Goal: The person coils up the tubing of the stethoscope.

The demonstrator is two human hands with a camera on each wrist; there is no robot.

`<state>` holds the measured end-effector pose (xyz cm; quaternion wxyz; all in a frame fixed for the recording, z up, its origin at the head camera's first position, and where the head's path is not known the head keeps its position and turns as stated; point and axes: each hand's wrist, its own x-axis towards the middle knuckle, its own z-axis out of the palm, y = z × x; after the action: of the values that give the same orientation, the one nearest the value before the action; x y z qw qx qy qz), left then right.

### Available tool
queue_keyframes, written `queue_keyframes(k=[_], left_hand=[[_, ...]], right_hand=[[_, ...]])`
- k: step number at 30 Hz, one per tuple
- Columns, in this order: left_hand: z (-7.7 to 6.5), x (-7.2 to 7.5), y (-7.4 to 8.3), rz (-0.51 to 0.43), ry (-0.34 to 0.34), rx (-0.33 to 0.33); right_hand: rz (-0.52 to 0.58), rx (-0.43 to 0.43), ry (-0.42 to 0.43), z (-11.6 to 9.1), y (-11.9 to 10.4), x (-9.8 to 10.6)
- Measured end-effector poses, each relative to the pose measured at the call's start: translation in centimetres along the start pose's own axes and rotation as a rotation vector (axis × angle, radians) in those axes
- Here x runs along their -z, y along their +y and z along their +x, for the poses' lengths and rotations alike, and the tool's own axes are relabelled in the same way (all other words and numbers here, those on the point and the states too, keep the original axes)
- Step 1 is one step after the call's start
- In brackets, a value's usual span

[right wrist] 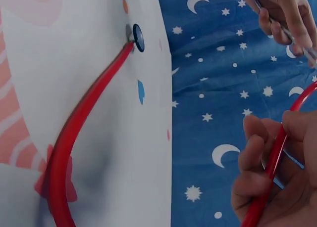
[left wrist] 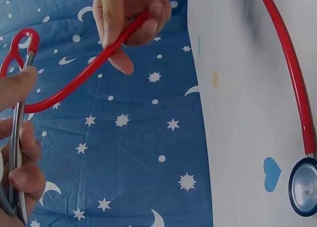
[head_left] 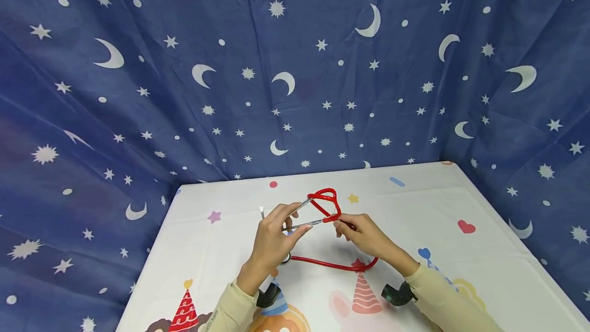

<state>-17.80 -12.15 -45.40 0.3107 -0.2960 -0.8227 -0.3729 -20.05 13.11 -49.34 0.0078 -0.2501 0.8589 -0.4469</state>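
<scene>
A stethoscope with red tubing (head_left: 322,264) is held up over the table by both hands. My left hand (head_left: 272,234) grips its metal ear tubes (left wrist: 18,138), thumb on one side and fingers on the other. One white ear tip (head_left: 261,209) sticks up behind the fingers. My right hand (head_left: 369,235) pinches the red tube just past the fork, and in the right wrist view the tube runs through its curled fingers (right wrist: 255,182). From there the tubing loops down to the tabletop, where the round chest piece (left wrist: 304,186) lies near the left wrist.
A white table (head_left: 415,204) with printed party hats, stars and hearts spreads under the hands. Behind it and at both sides hangs a blue curtain (head_left: 318,132) with moons and stars. Dark wrist devices (head_left: 397,294) sit by both sleeves.
</scene>
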Motion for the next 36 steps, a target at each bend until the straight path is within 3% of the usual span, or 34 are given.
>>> queue_keyframes(k=[14, 28, 32, 36], left_hand=[[-0.4, -0.2, -0.7, 0.101, 0.02, 0.105], [-0.9, -0.8, -1.2, 0.236, -0.01, 0.076], [-1.0, -0.8, -1.7, 0.26, 0.014, 0.085], [-1.1, -0.5, -2.5, 0.306, 0.061, 0.135]], right_hand=[[-0.027, 0.036, -0.007, -1.7, -2.2, -1.2], [-0.059, 0.062, -0.009, -2.6, -3.5, -1.5], [-0.071, 0.056, -0.021, -2.8, -3.7, -1.3], [-0.072, 0.012, -0.057, -3.3, -3.9, -0.9]])
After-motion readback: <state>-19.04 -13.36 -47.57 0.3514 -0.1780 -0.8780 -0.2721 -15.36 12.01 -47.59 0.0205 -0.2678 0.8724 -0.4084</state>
